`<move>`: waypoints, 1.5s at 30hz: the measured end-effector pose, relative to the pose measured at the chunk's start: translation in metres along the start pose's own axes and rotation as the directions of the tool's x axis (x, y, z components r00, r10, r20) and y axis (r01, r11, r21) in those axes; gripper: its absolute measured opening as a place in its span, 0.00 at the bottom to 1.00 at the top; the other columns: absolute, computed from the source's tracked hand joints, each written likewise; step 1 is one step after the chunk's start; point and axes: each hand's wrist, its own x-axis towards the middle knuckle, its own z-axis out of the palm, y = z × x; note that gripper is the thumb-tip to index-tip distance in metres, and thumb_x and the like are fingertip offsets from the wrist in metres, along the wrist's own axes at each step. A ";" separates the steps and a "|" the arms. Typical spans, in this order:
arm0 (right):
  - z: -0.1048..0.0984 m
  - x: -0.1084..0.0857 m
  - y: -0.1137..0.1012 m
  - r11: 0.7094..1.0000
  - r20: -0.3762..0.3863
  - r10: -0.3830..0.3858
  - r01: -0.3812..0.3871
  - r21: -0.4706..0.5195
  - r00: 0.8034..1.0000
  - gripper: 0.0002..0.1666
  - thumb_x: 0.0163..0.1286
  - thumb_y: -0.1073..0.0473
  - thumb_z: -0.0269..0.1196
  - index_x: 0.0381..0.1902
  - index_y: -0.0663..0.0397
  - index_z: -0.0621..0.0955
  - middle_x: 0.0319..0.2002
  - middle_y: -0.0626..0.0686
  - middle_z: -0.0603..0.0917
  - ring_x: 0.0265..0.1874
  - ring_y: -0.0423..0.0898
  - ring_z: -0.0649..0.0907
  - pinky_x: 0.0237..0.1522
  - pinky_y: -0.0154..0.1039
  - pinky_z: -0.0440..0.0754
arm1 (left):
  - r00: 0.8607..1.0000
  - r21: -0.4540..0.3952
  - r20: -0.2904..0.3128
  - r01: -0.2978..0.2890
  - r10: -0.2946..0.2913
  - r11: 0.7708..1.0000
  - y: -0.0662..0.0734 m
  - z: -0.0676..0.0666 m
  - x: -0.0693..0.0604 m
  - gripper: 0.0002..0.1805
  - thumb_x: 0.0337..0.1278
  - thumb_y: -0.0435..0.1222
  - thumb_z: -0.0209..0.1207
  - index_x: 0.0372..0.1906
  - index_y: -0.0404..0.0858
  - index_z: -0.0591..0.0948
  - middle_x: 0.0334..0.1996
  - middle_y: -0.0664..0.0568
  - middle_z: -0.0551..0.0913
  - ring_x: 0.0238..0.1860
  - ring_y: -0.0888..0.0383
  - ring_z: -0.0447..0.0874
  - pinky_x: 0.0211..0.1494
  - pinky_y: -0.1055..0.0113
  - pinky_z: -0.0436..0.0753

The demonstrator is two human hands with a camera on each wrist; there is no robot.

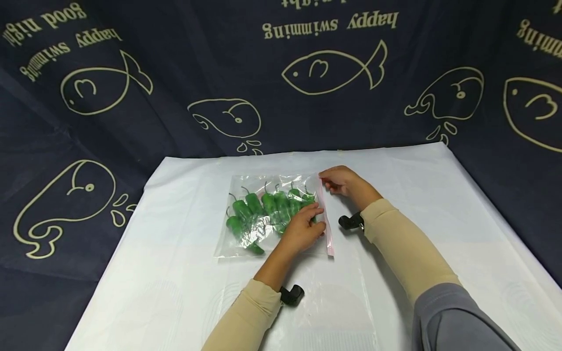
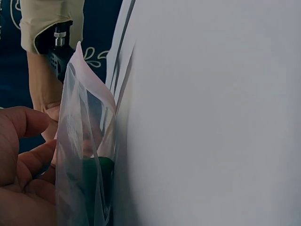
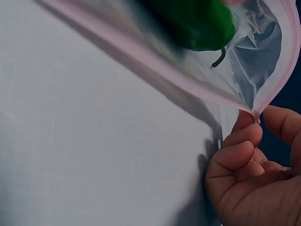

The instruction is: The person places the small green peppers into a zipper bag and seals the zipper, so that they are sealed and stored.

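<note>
A clear zip bag (image 1: 226,246) with a pink zip strip (image 1: 328,239) along its right edge lies flat on the table. Several green peppers (image 1: 242,209) with stems are inside it. My right hand (image 1: 349,185) pinches the strip's far corner; in the right wrist view thumb and fingers meet there, and the bag's mouth gapes beside a green pepper (image 3: 202,23). Over the bag's right part lies my left hand (image 1: 303,231), fingers near the strip. The left wrist view shows its fingers (image 2: 35,160) loosely bent against the plastic, with a gap to the thumb.
A white cloth (image 1: 175,209) covers the table. Dark blue fabric (image 1: 342,126) with fish and whale drawings hangs behind it and at both sides. A clear plastic sheet (image 1: 333,302) lies in front of the bag. Each wrist carries a black camera (image 1: 291,295).
</note>
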 end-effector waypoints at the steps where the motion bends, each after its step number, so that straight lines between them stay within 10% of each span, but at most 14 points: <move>1: 0.000 0.000 -0.001 1.000 0.006 0.015 -0.015 0.015 1.000 0.09 0.74 0.58 0.59 0.35 0.59 0.76 0.18 0.47 0.76 0.15 0.36 0.73 0.17 0.28 0.71 | 1.000 0.000 -0.001 0.000 0.000 1.000 0.000 0.000 0.000 0.23 0.59 0.33 0.57 0.60 0.32 0.80 0.69 0.47 0.71 0.24 0.67 0.77 0.30 0.73 0.77; 9: -0.003 0.003 -0.003 0.996 0.034 0.091 -0.092 0.020 0.995 0.11 0.75 0.55 0.58 0.36 0.56 0.77 0.22 0.47 0.79 0.18 0.37 0.77 0.18 0.28 0.72 | 1.000 0.014 -0.006 -0.006 0.006 1.000 -0.001 0.002 0.003 0.23 0.58 0.33 0.58 0.60 0.32 0.80 0.68 0.48 0.72 0.23 0.67 0.76 0.30 0.74 0.77; 18: -0.003 0.011 0.008 0.999 0.045 -0.040 0.041 -0.022 0.998 0.09 0.74 0.62 0.57 0.49 0.59 0.74 0.26 0.48 0.79 0.23 0.38 0.79 0.26 0.28 0.79 | 1.000 0.031 -0.012 -0.018 0.018 0.999 -0.001 0.004 0.005 0.23 0.57 0.33 0.58 0.59 0.31 0.81 0.67 0.47 0.73 0.25 0.64 0.79 0.33 0.71 0.78; 26: -0.012 0.016 0.014 0.998 0.032 -0.055 0.055 0.007 0.998 0.11 0.75 0.63 0.57 0.52 0.61 0.74 0.31 0.49 0.79 0.27 0.39 0.80 0.32 0.30 0.82 | 0.990 0.239 0.140 -0.026 -0.008 0.971 0.021 -0.007 0.015 0.28 0.59 0.40 0.58 0.64 0.34 0.77 0.67 0.42 0.72 0.67 0.47 0.69 0.68 0.57 0.69; 35: -0.010 0.015 0.015 0.997 0.046 -0.066 0.064 0.046 0.997 0.10 0.75 0.64 0.56 0.51 0.60 0.73 0.27 0.47 0.79 0.24 0.36 0.79 0.30 0.28 0.82 | 0.974 0.504 0.212 -0.040 -0.079 0.863 0.053 -0.066 0.093 0.26 0.67 0.40 0.56 0.67 0.33 0.74 0.59 0.41 0.79 0.61 0.48 0.76 0.63 0.58 0.74; 40: -0.011 0.014 0.018 0.997 0.028 -0.078 0.077 0.031 0.997 0.12 0.75 0.63 0.56 0.53 0.61 0.73 0.29 0.47 0.79 0.25 0.37 0.79 0.31 0.28 0.82 | 0.961 0.592 0.257 -0.070 -0.106 0.803 0.034 -0.068 0.140 0.24 0.69 0.38 0.55 0.66 0.33 0.75 0.60 0.42 0.78 0.61 0.49 0.76 0.63 0.59 0.74; 45: -0.008 0.010 0.021 0.993 0.043 -0.107 0.105 0.054 0.993 0.10 0.74 0.65 0.56 0.51 0.61 0.73 0.31 0.47 0.79 0.28 0.37 0.80 0.34 0.28 0.82 | 0.959 0.651 0.246 -0.053 -0.145 0.757 0.021 -0.062 0.157 0.23 0.70 0.37 0.52 0.65 0.33 0.76 0.62 0.44 0.78 0.64 0.51 0.73 0.65 0.61 0.71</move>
